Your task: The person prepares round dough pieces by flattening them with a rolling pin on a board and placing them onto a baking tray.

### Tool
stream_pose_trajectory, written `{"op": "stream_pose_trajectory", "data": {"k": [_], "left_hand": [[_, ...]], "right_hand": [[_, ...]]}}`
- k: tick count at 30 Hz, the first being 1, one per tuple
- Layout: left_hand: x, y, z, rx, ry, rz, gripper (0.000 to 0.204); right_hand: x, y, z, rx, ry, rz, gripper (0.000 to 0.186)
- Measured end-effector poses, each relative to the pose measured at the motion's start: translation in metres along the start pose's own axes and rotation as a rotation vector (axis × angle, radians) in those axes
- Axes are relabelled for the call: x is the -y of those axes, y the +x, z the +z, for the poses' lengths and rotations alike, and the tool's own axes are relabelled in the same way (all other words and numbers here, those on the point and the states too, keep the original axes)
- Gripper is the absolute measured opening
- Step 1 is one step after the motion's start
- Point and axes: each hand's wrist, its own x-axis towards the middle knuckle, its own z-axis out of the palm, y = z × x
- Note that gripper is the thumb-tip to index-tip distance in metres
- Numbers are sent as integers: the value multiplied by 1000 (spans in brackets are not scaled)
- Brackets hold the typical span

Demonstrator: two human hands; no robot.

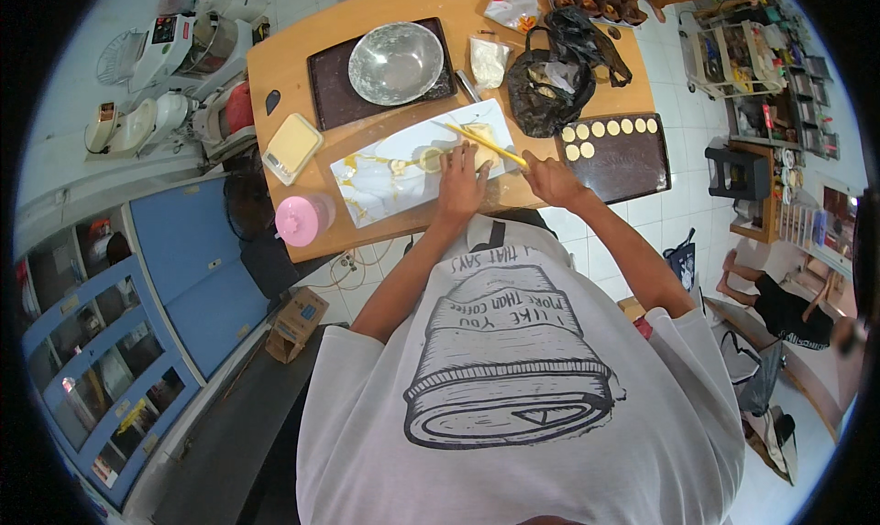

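A white marble-patterned board (371,191), smeared with yellow, lies on the table in front of me. My left hand (464,181) rests on it, fingers stretched forward beside a pale round of dough (430,159). My right hand (550,180) is closed on the near right end of a long, thin yellow knife-like tool (486,144). This tool slants across the board, over a pale flattened piece of dough (479,133) just beyond my left fingertips. Whether the tool touches the dough I cannot tell.
To the right, a dark tray (628,169) holds several pale dough discs. A metal bowl (396,63) stands on another dark tray (335,103). Left are a kitchen scale (292,148) and pink lidded container (304,219). Black plastic bags (550,85) and a white-powder bag (490,60) lie beyond.
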Motion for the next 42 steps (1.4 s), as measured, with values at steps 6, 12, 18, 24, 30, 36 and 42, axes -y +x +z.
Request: {"op": "stream_pose_trajectory", "data": {"k": [6, 12, 18, 24, 30, 36, 42], "left_hand": [[6, -2, 3, -20, 34, 39, 45], [-7, -6, -8, 57, -17, -27, 46], [2, -20, -2, -23, 4, 25, 51], [-9, -21, -2, -65, -72, 37, 58], [-3, -26, 0, -92, -92, 14, 70], [-16, -21, -20, 32, -91, -32, 62], [-6, -23, -25, -17, -135, 43, 49]], "right_hand": [[10, 1, -7, 7, 0, 24, 46], [-1, 4, 4, -32, -10, 2, 48], [14, 25, -28, 10, 254, 75, 49], [35, -7, -44, 93, 740, 377, 57], [38, -26, -27, -70, 788, 379, 54], [23, -47, 6, -117, 840, 431, 54], [12, -43, 26, -216, 771, 448, 55]]}}
